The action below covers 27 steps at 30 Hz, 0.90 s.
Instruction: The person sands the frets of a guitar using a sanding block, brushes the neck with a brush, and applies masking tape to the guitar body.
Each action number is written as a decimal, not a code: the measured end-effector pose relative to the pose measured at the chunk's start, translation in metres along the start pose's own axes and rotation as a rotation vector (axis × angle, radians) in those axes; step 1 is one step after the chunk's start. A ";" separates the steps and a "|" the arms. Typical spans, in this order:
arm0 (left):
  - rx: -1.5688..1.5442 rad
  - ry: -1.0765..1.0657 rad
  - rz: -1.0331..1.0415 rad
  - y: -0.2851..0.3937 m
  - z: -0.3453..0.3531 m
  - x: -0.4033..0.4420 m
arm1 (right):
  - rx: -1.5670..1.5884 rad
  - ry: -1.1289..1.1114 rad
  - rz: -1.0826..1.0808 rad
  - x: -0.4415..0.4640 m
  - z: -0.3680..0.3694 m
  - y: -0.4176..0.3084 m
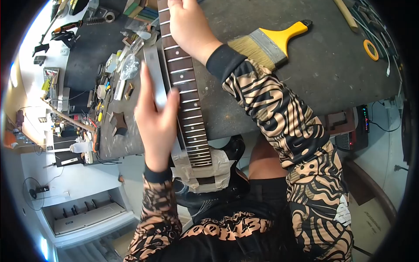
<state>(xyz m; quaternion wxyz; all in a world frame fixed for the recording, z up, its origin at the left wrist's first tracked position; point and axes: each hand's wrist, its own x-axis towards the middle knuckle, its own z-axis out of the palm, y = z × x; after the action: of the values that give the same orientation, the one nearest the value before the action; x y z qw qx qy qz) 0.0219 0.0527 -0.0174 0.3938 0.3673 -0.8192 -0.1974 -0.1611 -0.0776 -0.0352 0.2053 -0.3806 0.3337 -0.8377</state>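
Note:
An electric guitar lies with its dark fretted neck (187,89) pointing away from me, over the bench. Its black body (238,177) rests at my lap, with masking tape (181,172) around the end of the fretboard. My left hand (157,124) grips a long flat metal bar (153,65) beside the neck, index finger stretched along it and thumb at the fretboard's edge. Farther up, my right hand (190,26) is closed around the neck; its fingertips are partly hidden and cut off by the frame. Near my right wrist lies a wide yellow-handled paintbrush (270,43).
The dark workbench (244,105) spans the view. Left of the neck lie a clear plastic bag (130,66), a dark star-shaped piece (118,123) and several small tools. At the right are a yellow ring (371,49), cables (379,30) and a wooden handle (346,14).

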 end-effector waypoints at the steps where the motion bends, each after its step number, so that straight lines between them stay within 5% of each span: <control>1: 0.159 0.010 0.143 -0.012 -0.002 0.027 | 0.017 -0.021 0.032 0.000 -0.003 -0.007; 3: 0.069 -0.025 0.168 0.010 0.007 0.096 | 0.021 -0.027 0.017 -0.003 -0.003 -0.009; 4: 0.190 -0.041 0.342 -0.019 0.006 0.142 | -0.033 -0.021 -0.027 0.000 -0.004 0.001; 6: 0.028 0.095 0.330 0.012 0.027 0.142 | -0.037 -0.058 0.068 -0.001 -0.010 -0.006; 8: 0.065 -0.067 0.200 -0.008 0.006 0.114 | -0.041 -0.047 0.039 -0.002 -0.007 -0.005; 12: 0.044 0.023 0.032 -0.015 -0.003 -0.018 | -0.091 0.042 -0.036 -0.003 0.002 0.004; 14: -0.043 0.041 0.004 -0.006 0.001 -0.010 | -0.006 -0.025 0.013 -0.001 -0.001 -0.004; 18: 0.188 -0.094 0.257 -0.007 0.004 0.132 | -0.065 -0.042 -0.020 -0.002 -0.009 -0.007; 20: -0.004 -0.058 0.239 0.022 0.017 0.155 | -0.030 -0.055 0.001 -0.001 -0.012 -0.005; 22: 0.216 -0.024 0.337 -0.024 0.008 0.140 | -0.020 -0.050 0.005 -0.004 -0.009 -0.007; 24: 0.068 0.010 0.084 -0.009 0.006 0.065 | -0.048 -0.038 0.066 -0.006 -0.008 -0.015; 27: -0.011 0.025 0.102 -0.020 0.003 0.028 | -0.033 0.002 -0.030 -0.001 -0.001 0.005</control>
<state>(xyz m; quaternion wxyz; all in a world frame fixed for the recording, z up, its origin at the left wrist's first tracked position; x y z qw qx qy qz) 0.0171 0.0190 -0.0174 0.4158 0.3254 -0.8306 -0.1770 -0.1614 -0.0800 -0.0396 0.1860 -0.3882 0.3417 -0.8354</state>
